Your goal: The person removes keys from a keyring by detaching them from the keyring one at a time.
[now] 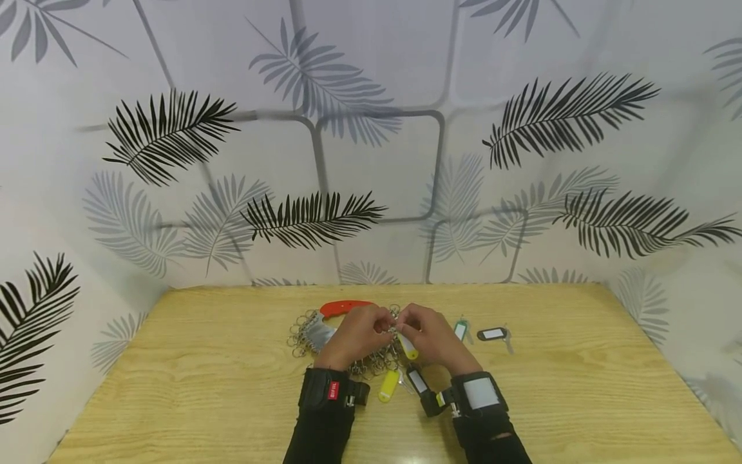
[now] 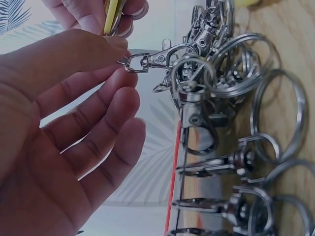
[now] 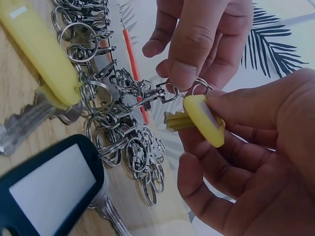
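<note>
Nearest on the table (image 1: 191, 386), a yellow tag (image 1: 389, 385) and a dark tag (image 1: 416, 379) sit just in front of the hands, so it's kinda tight there. Next up, the left hand (image 1: 356, 335) is pinching the ring at the end of a clip (image 2: 158, 60), and the right hand (image 1: 433, 336) has a second yellow tag (image 1: 408, 347) with a key (image 3: 178, 121) clamped in its fingertips, barely any gap between hands. Behind the left one there's a metal plate (image 1: 318, 334) with a red handle (image 1: 342, 308), short of the back edge. Green tag (image 1: 460, 330) and black tag (image 1: 491, 334) lie rightward, with wide stretches of wood out to both side edges.
</note>
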`<state>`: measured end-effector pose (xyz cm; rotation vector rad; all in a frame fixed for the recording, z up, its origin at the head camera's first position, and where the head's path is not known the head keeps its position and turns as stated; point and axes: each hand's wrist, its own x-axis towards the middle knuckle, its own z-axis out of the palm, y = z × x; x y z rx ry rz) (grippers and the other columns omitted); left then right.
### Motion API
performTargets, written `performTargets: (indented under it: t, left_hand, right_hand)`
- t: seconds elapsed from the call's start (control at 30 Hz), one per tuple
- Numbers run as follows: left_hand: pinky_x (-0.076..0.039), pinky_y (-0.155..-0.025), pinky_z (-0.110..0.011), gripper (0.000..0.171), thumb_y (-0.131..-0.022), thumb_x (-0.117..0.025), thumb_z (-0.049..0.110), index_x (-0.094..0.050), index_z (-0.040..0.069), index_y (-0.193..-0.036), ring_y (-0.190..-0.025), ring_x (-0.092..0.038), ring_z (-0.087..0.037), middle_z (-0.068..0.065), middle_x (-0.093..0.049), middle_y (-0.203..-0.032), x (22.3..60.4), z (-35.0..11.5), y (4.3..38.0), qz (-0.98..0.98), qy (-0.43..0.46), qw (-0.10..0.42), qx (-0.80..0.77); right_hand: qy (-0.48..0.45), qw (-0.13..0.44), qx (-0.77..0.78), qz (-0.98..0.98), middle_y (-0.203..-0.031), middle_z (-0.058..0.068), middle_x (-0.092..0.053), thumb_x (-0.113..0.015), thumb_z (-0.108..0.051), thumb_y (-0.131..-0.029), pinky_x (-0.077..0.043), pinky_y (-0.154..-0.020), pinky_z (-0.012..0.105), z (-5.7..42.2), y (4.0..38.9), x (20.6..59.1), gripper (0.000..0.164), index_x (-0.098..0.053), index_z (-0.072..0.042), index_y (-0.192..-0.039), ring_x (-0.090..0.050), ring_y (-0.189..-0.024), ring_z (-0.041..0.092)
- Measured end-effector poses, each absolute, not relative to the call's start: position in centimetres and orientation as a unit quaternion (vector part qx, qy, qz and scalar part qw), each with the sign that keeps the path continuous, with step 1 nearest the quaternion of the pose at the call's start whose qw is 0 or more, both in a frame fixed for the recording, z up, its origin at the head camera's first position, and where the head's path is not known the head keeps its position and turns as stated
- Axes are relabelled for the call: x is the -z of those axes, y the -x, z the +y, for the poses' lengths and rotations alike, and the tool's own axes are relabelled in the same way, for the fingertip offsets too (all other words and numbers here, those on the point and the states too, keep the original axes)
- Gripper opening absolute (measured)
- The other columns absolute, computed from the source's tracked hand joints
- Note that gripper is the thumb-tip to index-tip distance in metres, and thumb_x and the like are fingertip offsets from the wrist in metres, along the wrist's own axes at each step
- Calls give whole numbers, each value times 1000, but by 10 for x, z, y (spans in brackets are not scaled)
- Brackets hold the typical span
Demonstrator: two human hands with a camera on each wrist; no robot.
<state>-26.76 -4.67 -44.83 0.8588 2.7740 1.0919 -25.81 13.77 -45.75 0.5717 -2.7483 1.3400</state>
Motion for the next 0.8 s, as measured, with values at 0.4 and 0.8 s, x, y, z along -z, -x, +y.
performTargets:
  t: [0.4,0.8]
  left_hand:
    - [-49,-73,-30,16,-93,-65,16,-71,10,-106,-83,-59,-14,0,-64,-93,447,-46,267,889,-279,31,-362]
    - [-51,-75,-28,14,-94,-65,22,-75,14,-99,-81,-61,-10,4,-65,-89,446,-48,267,893,-285,20,-346]
  right_hand:
    - [-179,27,-430,-884,-89,-3,-62,-62,-12,-95,-47,-74,35,140,259,459,5,-62,-13,-90,-58,-83,14]
    - [-215,23,-424,-879,-91,-4,-64,-63,-11,-94,-47,-72,33,141,260,460,6,-63,-15,-89,-60,-82,11]
